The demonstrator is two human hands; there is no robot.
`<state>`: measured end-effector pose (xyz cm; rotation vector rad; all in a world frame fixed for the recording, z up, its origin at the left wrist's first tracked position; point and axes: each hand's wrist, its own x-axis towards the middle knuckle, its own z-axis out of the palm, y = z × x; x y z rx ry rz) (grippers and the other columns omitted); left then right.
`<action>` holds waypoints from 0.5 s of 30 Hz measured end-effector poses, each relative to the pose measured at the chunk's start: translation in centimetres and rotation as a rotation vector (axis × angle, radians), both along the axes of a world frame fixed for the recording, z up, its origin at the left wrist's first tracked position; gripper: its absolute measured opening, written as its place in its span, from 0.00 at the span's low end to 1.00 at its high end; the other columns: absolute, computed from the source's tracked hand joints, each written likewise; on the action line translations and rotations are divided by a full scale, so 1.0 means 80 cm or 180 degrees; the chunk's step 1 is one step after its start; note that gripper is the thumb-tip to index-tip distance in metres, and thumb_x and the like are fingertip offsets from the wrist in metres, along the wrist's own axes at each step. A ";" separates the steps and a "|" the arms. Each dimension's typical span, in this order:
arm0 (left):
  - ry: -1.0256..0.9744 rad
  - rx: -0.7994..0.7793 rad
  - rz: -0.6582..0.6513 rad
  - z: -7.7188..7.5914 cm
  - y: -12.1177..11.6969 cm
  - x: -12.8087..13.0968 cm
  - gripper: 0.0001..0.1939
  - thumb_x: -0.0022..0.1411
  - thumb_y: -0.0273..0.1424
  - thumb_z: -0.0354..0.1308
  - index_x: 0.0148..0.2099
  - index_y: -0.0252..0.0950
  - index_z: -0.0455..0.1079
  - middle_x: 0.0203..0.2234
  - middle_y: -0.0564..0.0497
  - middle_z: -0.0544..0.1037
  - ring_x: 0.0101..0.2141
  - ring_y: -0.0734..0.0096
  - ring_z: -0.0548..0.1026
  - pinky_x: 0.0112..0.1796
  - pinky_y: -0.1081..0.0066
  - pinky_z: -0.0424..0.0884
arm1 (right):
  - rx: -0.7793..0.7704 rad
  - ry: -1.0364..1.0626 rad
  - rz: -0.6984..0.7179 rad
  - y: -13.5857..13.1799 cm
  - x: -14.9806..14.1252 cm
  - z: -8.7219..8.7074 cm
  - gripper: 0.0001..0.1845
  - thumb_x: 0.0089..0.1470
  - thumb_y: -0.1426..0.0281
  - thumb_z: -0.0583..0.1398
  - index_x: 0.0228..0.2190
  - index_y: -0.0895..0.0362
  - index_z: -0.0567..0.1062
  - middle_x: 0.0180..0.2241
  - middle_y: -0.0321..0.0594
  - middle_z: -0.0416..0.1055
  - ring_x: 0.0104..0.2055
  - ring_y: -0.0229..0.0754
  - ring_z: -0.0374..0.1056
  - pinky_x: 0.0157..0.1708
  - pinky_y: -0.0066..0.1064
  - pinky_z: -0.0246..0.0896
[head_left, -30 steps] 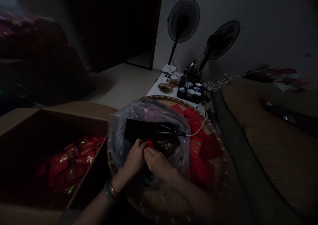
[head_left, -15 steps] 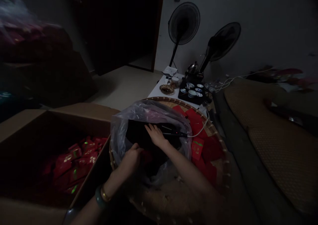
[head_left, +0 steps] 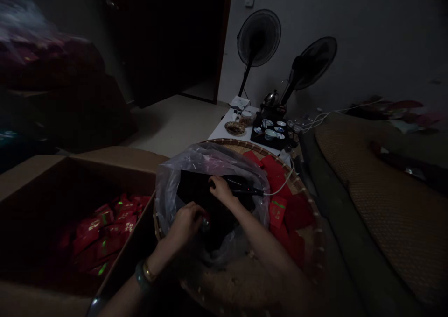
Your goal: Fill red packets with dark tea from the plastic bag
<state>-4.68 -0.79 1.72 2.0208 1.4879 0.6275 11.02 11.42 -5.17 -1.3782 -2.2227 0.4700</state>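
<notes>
My left hand (head_left: 189, 220) is closed on a small dark red packet (head_left: 205, 218), with a bright glint at its edge. My right hand (head_left: 221, 189) has curled fingers; whatever sits in them is too dark to make out. Both hands are over the black surface (head_left: 194, 186) framed by a clear plastic bag (head_left: 168, 181). Beside the right hand lies a slim black hair straightener (head_left: 241, 187) with a red light and a white cord. The bag rests in a round woven bamboo tray (head_left: 241, 284). Red packets (head_left: 277, 210) lie along the tray's right side.
On the left stands an open cardboard box (head_left: 115, 153) holding several red packets (head_left: 105, 237). Behind the tray is a white table (head_left: 220, 130) with a tea set (head_left: 270, 134). Two fans (head_left: 259, 37) stand by the wall. A woven mat (head_left: 392, 191) lies at right.
My right hand's fingers have drawn in from lying spread flat to a curl. My left hand has shifted only slightly, and a glint now shows at the red packet. The view tilted a little.
</notes>
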 end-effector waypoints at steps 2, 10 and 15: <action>0.0010 0.0003 -0.0050 0.004 0.000 -0.003 0.14 0.52 0.17 0.49 0.35 0.34 0.73 0.31 0.48 0.73 0.33 0.72 0.71 0.36 0.73 0.64 | 0.0000 0.0136 -0.0102 -0.001 0.001 0.000 0.13 0.43 0.79 0.55 0.35 0.59 0.69 0.34 0.40 0.68 0.37 0.40 0.64 0.41 0.30 0.59; 0.0429 0.0053 -0.0116 0.004 0.002 -0.001 0.15 0.61 0.24 0.44 0.39 0.32 0.74 0.29 0.47 0.71 0.29 0.73 0.71 0.32 0.74 0.64 | -0.0121 0.0664 -0.0256 -0.012 -0.007 -0.016 0.23 0.38 0.78 0.59 0.40 0.61 0.68 0.41 0.45 0.66 0.42 0.42 0.64 0.44 0.33 0.60; 0.0559 0.0306 -0.0049 -0.008 0.001 0.008 0.16 0.60 0.23 0.44 0.40 0.33 0.74 0.28 0.48 0.70 0.28 0.74 0.70 0.31 0.75 0.64 | -0.0273 0.0625 0.0127 -0.015 -0.020 -0.022 0.25 0.38 0.80 0.59 0.43 0.58 0.71 0.42 0.44 0.67 0.45 0.43 0.63 0.48 0.38 0.57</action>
